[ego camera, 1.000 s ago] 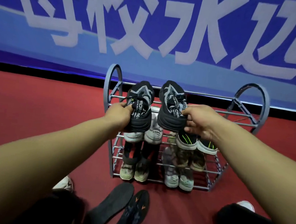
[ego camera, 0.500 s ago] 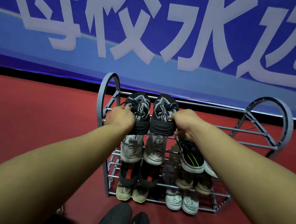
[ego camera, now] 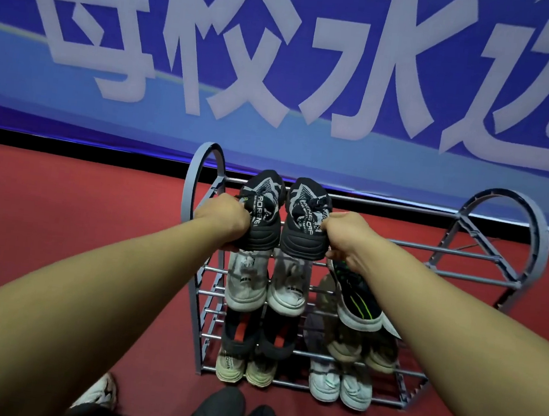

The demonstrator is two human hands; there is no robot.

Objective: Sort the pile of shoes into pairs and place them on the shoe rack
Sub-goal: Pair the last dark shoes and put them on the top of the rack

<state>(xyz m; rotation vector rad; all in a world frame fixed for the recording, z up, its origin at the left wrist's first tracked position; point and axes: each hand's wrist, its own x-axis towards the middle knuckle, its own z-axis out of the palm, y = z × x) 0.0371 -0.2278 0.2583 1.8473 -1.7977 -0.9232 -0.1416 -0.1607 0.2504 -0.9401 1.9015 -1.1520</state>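
Observation:
A grey metal shoe rack (ego camera: 485, 255) stands on the red floor against a blue banner. My left hand (ego camera: 223, 217) grips the left black-and-grey sneaker (ego camera: 262, 213) and my right hand (ego camera: 344, 237) grips the right black-and-grey sneaker (ego camera: 305, 221). Both sneakers sit side by side, heels toward me, on the left end of the top shelf. Below them are a white pair (ego camera: 266, 285) and a black sneaker with green stripes (ego camera: 358, 301); lower shelves hold dark, beige and pale pairs.
Two black insoles (ego camera: 231, 413) lie on the red floor in front of the rack. A white shoe (ego camera: 99, 392) shows at the lower left. The right half of the top shelf holds nothing.
Both hands carried the black-and-grey sneakers forward and down onto the top shelf's left end. The view came closer to the rack.

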